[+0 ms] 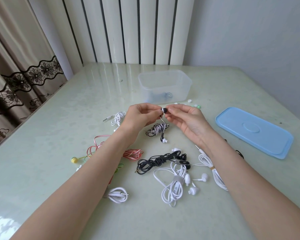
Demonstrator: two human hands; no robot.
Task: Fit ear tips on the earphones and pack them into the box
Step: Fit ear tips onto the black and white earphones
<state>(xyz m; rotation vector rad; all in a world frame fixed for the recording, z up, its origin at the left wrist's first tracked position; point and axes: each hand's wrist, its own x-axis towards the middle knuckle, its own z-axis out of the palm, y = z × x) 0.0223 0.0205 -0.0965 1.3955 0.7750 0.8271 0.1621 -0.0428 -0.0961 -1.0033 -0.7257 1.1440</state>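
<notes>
I sat at a pale green table (62,135) whose glossy top caught the daylight in soft streaks. At twelve o'clock, beyond the table's far edge, stood a white radiator (126,30) of tall vertical columns with dark gaps between them. From nine to ten o'clock hung a beige curtain (12,49) trimmed with a band of black lace flowers (33,73). From one to three o'clock rose a plain, pale grey wall (249,32), evenly lit.
</notes>
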